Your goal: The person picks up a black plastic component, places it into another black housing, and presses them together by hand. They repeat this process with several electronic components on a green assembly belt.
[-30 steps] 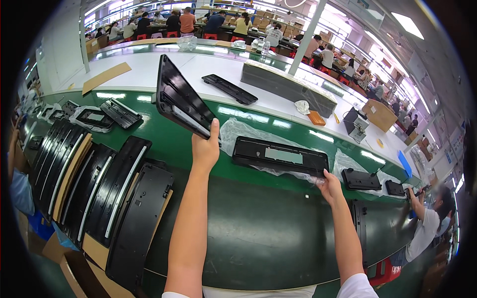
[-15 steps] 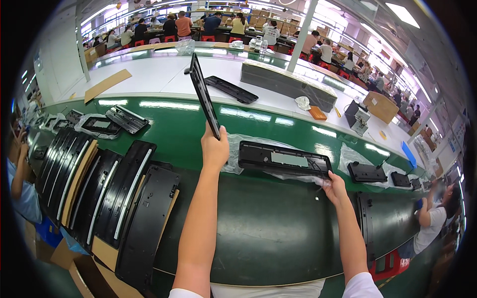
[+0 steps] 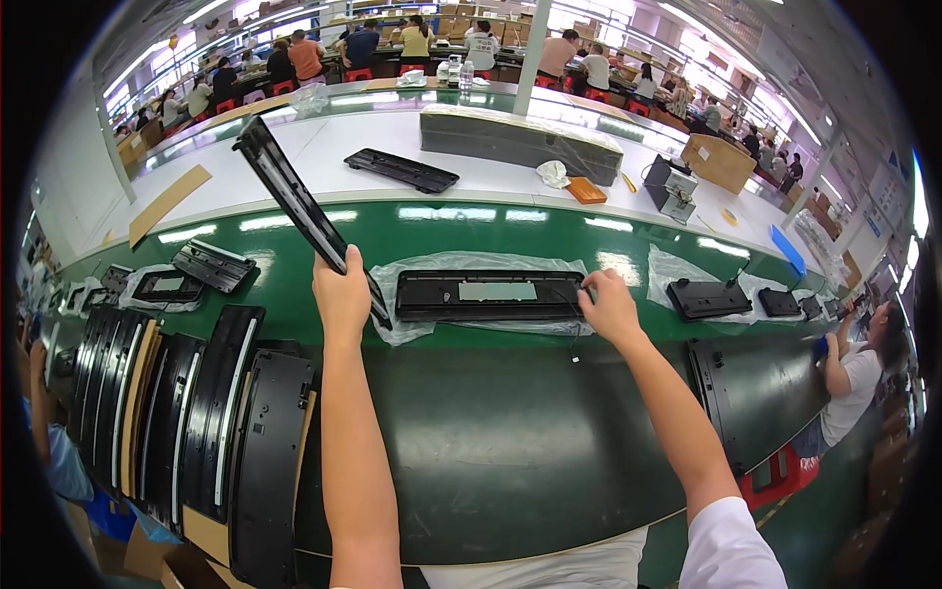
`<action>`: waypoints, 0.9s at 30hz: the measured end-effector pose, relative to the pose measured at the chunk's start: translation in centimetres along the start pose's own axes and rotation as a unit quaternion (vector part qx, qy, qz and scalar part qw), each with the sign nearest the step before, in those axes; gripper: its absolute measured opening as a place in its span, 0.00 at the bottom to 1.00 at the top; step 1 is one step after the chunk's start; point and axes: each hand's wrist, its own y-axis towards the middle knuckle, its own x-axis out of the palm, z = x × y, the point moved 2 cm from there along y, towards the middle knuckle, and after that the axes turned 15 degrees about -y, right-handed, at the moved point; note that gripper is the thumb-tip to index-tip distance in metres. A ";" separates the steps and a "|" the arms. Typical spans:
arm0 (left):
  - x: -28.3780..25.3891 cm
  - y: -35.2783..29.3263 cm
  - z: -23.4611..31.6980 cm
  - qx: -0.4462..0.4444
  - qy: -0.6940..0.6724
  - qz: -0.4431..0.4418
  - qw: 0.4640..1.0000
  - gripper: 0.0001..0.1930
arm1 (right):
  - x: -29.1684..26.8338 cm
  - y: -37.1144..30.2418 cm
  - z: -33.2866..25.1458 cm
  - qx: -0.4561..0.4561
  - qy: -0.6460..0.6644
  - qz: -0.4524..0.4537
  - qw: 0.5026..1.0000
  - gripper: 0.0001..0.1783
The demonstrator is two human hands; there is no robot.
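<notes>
My left hand [image 3: 340, 297] is closed around the lower end of a long black plastic panel [image 3: 304, 211], which is held up and leans to the left. In front of me, a long black plastic housing [image 3: 432, 306] lies lengthwise on a clear plastic bag [image 3: 400, 332]. Set into its middle is a pale grey-green plate [image 3: 497, 292]. My right hand [image 3: 610, 306] has its fingers curled on the housing's right end, beside thin dark cables. A small white connector [image 3: 575, 359] hangs over the near edge. The fingertips' exact hold is partly hidden.
Black panels with cardboard sheets [image 3: 209, 530] stand in a row at left. More housings [image 3: 708, 298] lie on the green belt [image 3: 461, 231]. Beyond it, a white table holds another black panel [image 3: 400, 169] and a wrapped grey block [image 3: 520, 139]. A co-worker [image 3: 856, 378] sits at right.
The panel in my left hand has tipped further left. The housing, tilted with its right end nearer me before, now lies level on the bag, and my right hand's grip has shifted there.
</notes>
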 end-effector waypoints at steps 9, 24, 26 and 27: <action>0.0 -0.4 1.4 0.029 -0.073 -0.003 0.997 0.13 | 2.8 5.9 0.1 -0.045 -0.070 -0.251 0.964 0.10; 2.0 -2.7 3.9 0.170 -0.062 -0.130 0.975 0.35 | 5.2 10.9 -3.4 -0.148 -0.312 -0.271 0.898 0.18; 2.3 -2.9 4.1 0.166 -0.065 -0.126 0.976 0.35 | 4.3 10.8 -2.8 -0.144 -0.322 -0.264 0.898 0.20; 2.4 -3.1 4.3 0.198 -0.044 -0.127 0.971 0.36 | 3.8 12.3 -1.4 -0.073 -0.191 -0.470 0.859 0.24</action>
